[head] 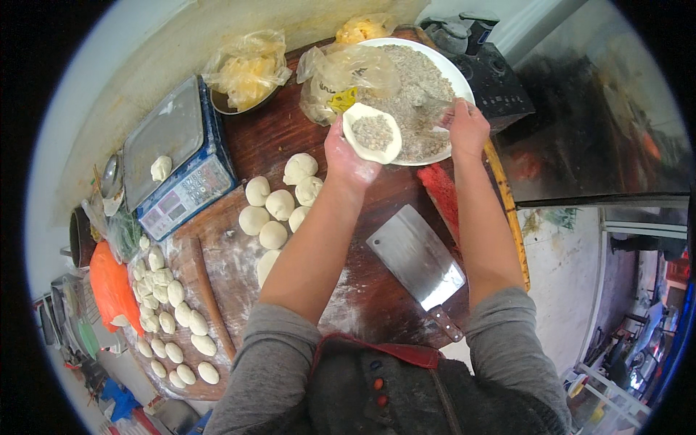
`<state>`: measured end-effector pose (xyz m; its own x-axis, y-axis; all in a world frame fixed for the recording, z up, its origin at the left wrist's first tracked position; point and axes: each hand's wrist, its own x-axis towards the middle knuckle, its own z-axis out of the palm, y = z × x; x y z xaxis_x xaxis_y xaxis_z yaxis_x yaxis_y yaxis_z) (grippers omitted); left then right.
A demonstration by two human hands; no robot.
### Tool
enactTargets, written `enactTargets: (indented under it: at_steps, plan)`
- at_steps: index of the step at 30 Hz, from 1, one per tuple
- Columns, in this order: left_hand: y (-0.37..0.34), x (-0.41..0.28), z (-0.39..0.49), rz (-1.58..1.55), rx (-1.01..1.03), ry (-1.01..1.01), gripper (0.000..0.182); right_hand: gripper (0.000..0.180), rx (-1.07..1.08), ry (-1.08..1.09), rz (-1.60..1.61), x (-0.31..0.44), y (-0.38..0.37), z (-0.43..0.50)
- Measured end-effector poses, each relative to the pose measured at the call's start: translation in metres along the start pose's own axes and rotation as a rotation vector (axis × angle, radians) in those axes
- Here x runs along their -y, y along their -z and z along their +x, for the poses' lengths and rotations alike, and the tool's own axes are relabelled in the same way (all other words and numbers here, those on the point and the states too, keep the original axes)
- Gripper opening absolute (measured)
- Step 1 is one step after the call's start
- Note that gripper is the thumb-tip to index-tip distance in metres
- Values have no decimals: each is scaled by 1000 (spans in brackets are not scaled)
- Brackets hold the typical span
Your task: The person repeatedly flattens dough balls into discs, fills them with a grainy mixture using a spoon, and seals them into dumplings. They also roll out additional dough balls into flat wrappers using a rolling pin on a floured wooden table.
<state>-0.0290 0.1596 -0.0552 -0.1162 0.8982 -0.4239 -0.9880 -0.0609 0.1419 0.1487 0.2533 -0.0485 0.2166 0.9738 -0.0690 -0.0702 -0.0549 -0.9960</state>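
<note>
My left hand (353,157) cups a round dough wrapper (395,149) with crumbly greyish filling in its middle. Close to its right, my right hand (468,128) grips a utensil, seemingly a clear scoop or spatula (432,109), whose end is in the grainy filling (418,65) on a large white plate (465,81). Several round dough balls (273,235) sit on the floured wooden table beside my left forearm, which partly hides them. Many small oval dough pieces (203,345) lie farther left, next to a wooden rolling pin (209,293).
A cleaver (416,255) and a red cloth (439,190) lie between my forearms. A digital scale (187,190) with a dough lump (161,168) stands left. Plastic bags (348,73), a bagged bowl (247,76), an orange bag (111,285) and a black appliance (497,87) surround the work area.
</note>
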Motion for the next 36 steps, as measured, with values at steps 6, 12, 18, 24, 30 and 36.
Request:
enactTargets:
  at_steps: [6, 12, 18, 24, 30, 36]
  plan:
    - [-3, 8, 3, 4, 32, 28, 39, 24, -15, -47, 160, 35, 35, -18]
    - [-9, 18, 0, -12, 87, 76, 40, 22, 213, -24, 76, 58, 41, -60]
    - [-12, 16, -10, -3, 72, 78, 37, 27, 332, 303, -253, 64, 33, -98]
    - [-8, 13, -11, -40, 87, 90, 35, 28, 292, 390, -269, 54, 33, -99]
    - [3, 10, -4, -46, 77, 95, 36, 26, 120, -37, 259, 26, 37, -72]
    - [14, 4, -12, -71, 208, 131, 41, 29, 146, -289, 254, 6, 42, -75]
